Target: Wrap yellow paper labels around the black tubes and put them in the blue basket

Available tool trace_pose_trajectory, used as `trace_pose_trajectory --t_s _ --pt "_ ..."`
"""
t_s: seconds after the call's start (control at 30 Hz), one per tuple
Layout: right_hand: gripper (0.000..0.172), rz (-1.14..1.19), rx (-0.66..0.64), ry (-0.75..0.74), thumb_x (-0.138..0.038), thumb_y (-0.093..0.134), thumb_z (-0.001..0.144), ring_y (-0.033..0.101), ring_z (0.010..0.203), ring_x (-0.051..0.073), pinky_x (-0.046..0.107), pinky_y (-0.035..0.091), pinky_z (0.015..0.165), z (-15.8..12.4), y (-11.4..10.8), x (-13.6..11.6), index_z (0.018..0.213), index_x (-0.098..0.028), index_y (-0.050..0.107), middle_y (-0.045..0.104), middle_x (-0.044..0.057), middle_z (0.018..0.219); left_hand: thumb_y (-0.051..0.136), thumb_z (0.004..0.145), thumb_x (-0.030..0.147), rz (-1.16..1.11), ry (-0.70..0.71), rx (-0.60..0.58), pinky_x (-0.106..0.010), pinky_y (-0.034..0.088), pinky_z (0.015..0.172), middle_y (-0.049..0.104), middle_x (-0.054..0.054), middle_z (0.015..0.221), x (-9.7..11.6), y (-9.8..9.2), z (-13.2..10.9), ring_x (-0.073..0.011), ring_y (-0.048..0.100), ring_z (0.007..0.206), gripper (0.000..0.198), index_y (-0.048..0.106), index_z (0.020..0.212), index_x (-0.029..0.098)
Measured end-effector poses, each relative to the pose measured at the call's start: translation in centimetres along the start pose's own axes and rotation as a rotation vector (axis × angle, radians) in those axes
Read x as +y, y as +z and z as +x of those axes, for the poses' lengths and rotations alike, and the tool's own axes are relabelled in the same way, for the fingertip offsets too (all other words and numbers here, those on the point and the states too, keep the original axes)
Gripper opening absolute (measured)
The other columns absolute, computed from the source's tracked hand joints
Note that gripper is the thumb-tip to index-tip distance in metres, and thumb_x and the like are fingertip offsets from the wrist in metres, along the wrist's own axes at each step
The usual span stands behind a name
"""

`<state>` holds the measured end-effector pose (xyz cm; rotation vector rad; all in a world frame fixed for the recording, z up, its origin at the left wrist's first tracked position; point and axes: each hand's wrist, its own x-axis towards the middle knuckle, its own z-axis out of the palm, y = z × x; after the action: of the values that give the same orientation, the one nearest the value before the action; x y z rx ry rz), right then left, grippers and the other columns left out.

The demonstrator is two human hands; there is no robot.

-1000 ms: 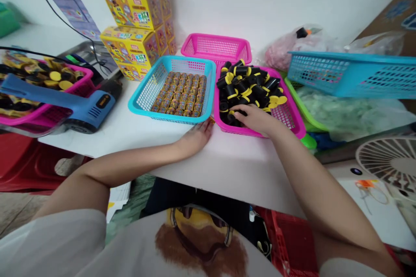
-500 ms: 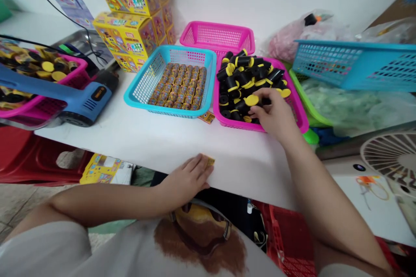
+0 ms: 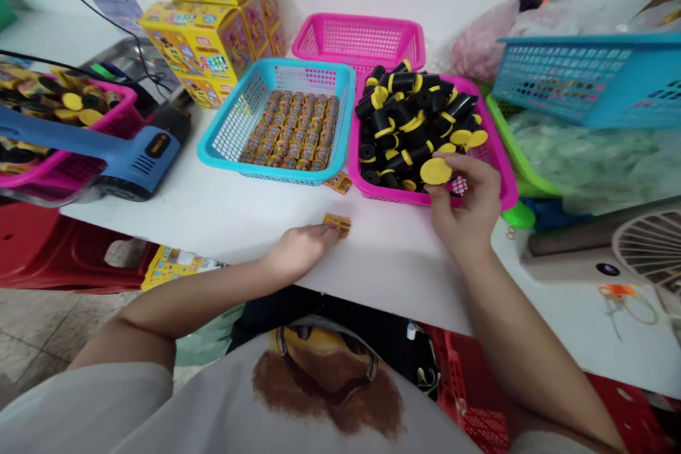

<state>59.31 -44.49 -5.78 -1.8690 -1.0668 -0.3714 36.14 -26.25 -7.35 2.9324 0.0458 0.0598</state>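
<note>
In my right hand [image 3: 471, 202] is a black cylinder with a round yellow lid [image 3: 436, 172], pinched between thumb and fingers. Its lid faces me, and my fingers hide most of the body. This hand is over the front right of a pink basket [image 3: 503, 181] heaped with similar black, yellow-lidded cylinders [image 3: 404, 120]. My left hand [image 3: 303, 250], a little blurred, has its fingertips closed on a small printed yellow label [image 3: 338, 222] at the table surface. Another such label [image 3: 339, 182] lies by the front of a blue basket [image 3: 213, 156], which holds rows of small printed rolls [image 3: 292, 131].
A blue heat-gun-like tool [image 3: 143, 159] lies at left, beside a pink basket of capped pieces [image 3: 125, 110]. Yellow printed boxes [image 3: 194, 39] are stacked behind. Another pink basket [image 3: 359, 39] stands at the wall. To the right are a blue basket [image 3: 564, 78] and a fan [image 3: 649, 248].
My right hand has drawn back toward me with a lidded cylinder from the heap. My left hand and the label have slid forward across the table. The view has shifted slightly.
</note>
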Motion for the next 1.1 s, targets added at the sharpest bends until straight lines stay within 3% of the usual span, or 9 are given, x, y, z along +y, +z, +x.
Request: trace_pose_trajectory --t_s 0.13,0.33,0.43,0.53,0.63,0.73,0.83,1.0,1.1 --pt "0.049 -0.045 -0.007 0.008 -0.051 0.05 0.102 0.061 0.134 0.038 0.065 0.054 0.108 -0.7 0.1 -0.8 0.148 -0.035 0.05 0.068 0.012 0.137 0.059 0.1 0.01 -0.258 -0.021 0.022 -0.026 0.064 0.09 0.084 -0.004 0.106 -0.9 -1.9 1.0 -0.0181 0.082 0.097 0.024 0.079 0.112 0.018" --pt "0.059 0.235 -0.024 -0.005 -0.049 0.054 0.102 0.066 0.125 0.032 0.058 0.058 0.107 -1.7 1.2 -2.7 0.158 -0.034 0.044 0.068 0.013 0.131 0.078 0.093 0.03 -0.645 0.103 0.372 -0.018 0.06 0.071 0.084 -0.003 0.09 -0.5 -5.8 4.2 -0.0133 0.078 0.077 0.015 0.083 0.098 0.017" --pt "0.05 0.377 -0.037 0.108 -0.051 0.057 0.101 0.071 0.116 0.03 0.052 0.065 0.095 -2.0 1.3 -3.5 0.149 -0.035 0.055 0.067 0.011 0.13 0.081 0.089 0.043 -0.821 0.059 0.31 -0.017 0.056 0.059 0.081 -0.003 0.076 -0.7 -5.2 6.2 -0.0136 0.076 0.066 0.028 0.081 0.088 0.015" --pt "0.042 0.477 -0.055 0.212 -0.052 0.059 0.102 0.077 0.098 0.026 0.041 0.068 0.071 -2.2 0.8 -4.0 0.142 -0.041 0.061 0.066 0.008 0.13 0.066 0.099 0.054 -0.94 0.004 0.136 -0.017 0.057 0.056 0.08 -0.005 0.072 -1.3 -3.4 6.7 -0.0156 0.079 0.065 0.044 0.077 0.087 0.013" --pt "0.037 0.421 -0.021 0.22 -0.055 0.062 0.1 0.077 0.086 0.023 0.039 0.066 0.064 -2.2 0.1 -4.3 0.134 -0.041 0.069 0.068 0.007 0.127 0.055 0.104 0.058 -0.855 0.11 0.138 -0.018 0.057 0.059 0.079 -0.006 0.073 -2.0 -2.3 6.1 -0.0142 0.078 0.066 0.051 0.077 0.091 0.014" --pt "0.035 0.379 -0.048 0.208 -0.057 0.063 0.1 0.077 0.094 0.025 0.043 0.068 0.078 -2.2 -0.3 -4.6 0.128 -0.038 0.074 0.074 0.006 0.117 0.046 0.108 0.059 -0.616 0.26 0.269 -0.018 0.052 0.06 0.075 -0.004 0.069 -2.3 -2.2 5.7 -0.011 0.071 0.061 0.057 0.078 0.09 0.015" --pt "0.029 0.501 -0.11 0.21 -0.053 0.066 0.1 0.076 0.1 0.023 0.042 0.067 0.085 -2.6 -0.2 -4.7 0.125 -0.04 0.074 0.079 0.003 0.111 0.034 0.111 0.058 -0.491 0.305 0.304 -0.017 0.052 0.062 0.073 -0.004 0.069 -2.5 -2.2 5.6 -0.0104 0.069 0.062 0.065 0.077 0.087 0.016" --pt "0.028 0.686 -0.179 0.292 -0.052 0.066 0.1 0.077 0.091 0.02 0.036 0.067 0.07 -3.5 0.5 -4.6 0.123 -0.038 0.071 0.079 0.003 0.111 0.038 0.11 0.059 -0.526 0.268 0.252 -0.023 0.06 0.084 0.082 -0.011 0.101 -2.5 -1.9 5.3 -0.0169 0.079 0.09 0.058 0.078 0.118 0.017" --pt "0.03 0.712 -0.204 0.353 -0.055 0.068 0.098 0.078 0.084 0.02 0.035 0.067 0.064 -3.7 0.8 -4.8 0.12 -0.033 0.07 0.078 0.003 0.107 0.043 0.109 0.056 -0.588 0.248 0.268 -0.023 0.061 0.088 0.083 -0.01 0.105 -2.2 -1.9 5.2 -0.0162 0.08 0.094 0.054 0.072 0.134 0.018"
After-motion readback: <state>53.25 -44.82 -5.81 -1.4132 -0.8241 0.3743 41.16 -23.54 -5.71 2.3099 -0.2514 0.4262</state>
